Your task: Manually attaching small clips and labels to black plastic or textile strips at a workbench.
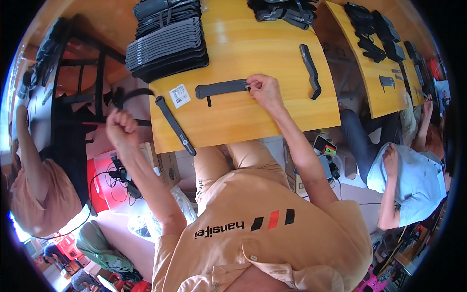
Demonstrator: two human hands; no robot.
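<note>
My right hand (pixel 266 91) pinches the right end of a dark grey strap (pixel 221 89) that lies flat on the yellow table; a short black tab sticks out below its left part. Off the table's left edge, my left hand (pixel 122 129) is raised with its fingers curled. A curved black strap (pixel 137 93), smeared by motion, rises from those fingers and reaches toward the table's edge. Between my hands lie another dark strap (pixel 175 125), set aslant, and a white printed label (pixel 179 95). A bent dark strap (pixel 310 71) rests right of my right hand.
Tall stacks of dark straps (pixel 168 44) stand at the table's (pixel 233 129) far left, with a black pile (pixel 284 12) at the far edge. Co-workers sit left and right, one by another yellow table (pixel 357 53). Cables and a red-and-clear bin (pixel 104 182) are below left.
</note>
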